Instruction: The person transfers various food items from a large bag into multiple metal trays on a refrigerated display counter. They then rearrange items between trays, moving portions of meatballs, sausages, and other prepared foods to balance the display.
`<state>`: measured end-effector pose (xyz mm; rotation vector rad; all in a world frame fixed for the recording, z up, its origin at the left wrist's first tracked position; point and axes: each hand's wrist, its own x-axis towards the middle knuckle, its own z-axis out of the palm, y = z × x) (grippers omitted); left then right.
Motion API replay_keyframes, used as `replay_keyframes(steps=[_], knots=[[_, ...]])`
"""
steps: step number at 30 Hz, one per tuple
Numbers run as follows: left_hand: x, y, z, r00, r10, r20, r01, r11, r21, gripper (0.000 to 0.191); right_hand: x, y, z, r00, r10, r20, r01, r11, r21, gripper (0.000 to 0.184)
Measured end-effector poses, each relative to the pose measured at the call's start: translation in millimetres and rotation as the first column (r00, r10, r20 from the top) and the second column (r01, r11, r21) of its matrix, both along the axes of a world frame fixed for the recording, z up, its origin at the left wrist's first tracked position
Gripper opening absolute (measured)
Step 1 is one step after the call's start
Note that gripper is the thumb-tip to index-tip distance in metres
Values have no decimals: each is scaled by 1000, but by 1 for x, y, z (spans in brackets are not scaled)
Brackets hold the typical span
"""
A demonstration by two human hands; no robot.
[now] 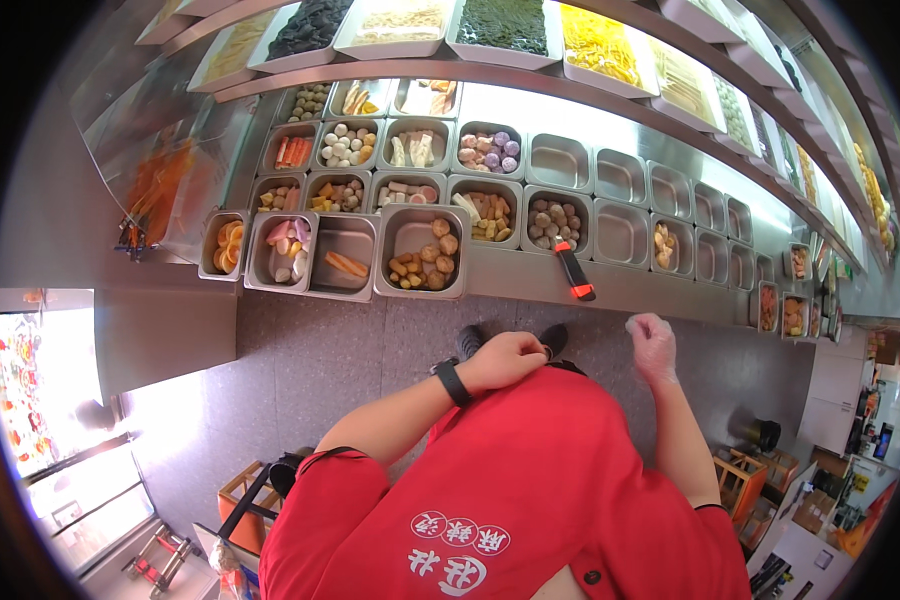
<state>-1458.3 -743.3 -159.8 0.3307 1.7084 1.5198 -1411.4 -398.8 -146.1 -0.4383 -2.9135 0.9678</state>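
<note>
My left hand [507, 358], bare and with a black watch [451, 380] at the wrist, is in front of my red shirt [525, 465]. Its fingers curl downward, and whether they hold anything is hidden. My right hand [654, 346] wears a clear plastic glove and hovers over the floor just short of the counter edge, fingers bent together with nothing visible in them. A black-and-orange tool [572, 271] lies across the counter's front ledge, its upper end over the rim of a steel pan of greyish-brown balls [554, 221].
Steel pans of food line the counter, including a pan of brown balls [421, 251] and a divided pan with one orange-white stick [346, 264]. Several bare steel pans [621, 231] stand to the right. Above, white trays [505, 30] fill a shelf. Wooden stools [740, 480] stand behind me.
</note>
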Motion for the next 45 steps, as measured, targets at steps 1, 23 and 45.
replay_keyframes(steps=[1,23,45], knots=[[2,-8,-6,1000,10,6,-9,999,-45,27,15,22,-27,996,-36,76,29,996,83,16],[-229,17,-1,944,190,-272,-250,946,-206,26,206,149,-195,661,-419,622,595,798,-94,39],[-512,52,-159,699,-430,-571,-167,679,-715,24,309,5,-124,300,-566,767,766,-336,-548,24]])
